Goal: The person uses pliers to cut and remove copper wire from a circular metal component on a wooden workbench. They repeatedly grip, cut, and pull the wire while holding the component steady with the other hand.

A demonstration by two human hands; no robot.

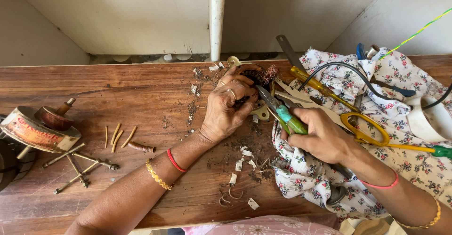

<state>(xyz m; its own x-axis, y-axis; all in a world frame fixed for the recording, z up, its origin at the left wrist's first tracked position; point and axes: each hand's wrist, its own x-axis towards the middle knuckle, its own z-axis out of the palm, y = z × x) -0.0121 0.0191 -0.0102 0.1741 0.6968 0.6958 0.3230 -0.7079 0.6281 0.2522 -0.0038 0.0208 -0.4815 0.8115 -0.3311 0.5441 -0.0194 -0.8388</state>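
My left hand point(226, 108) rests over a round metal motor stator point(254, 75) with copper wire ends sticking out, gripping it on the wooden bench point(141, 89). My right hand point(322, 136) holds green-handled pliers point(287, 115), whose jaws point at the stator just beside my left fingers. Bits of torn paper and copper scraps point(240, 164) lie in front of the stator.
A floral cloth point(376, 89) on the right carries yellow-handled scissors point(365, 127), a yellow screwdriver point(320, 87), a flat file, black cable and a white tape roll point(433, 117). On the left are a wire spool point(40, 129), long bolts point(80, 167) and small sticks point(117, 134).
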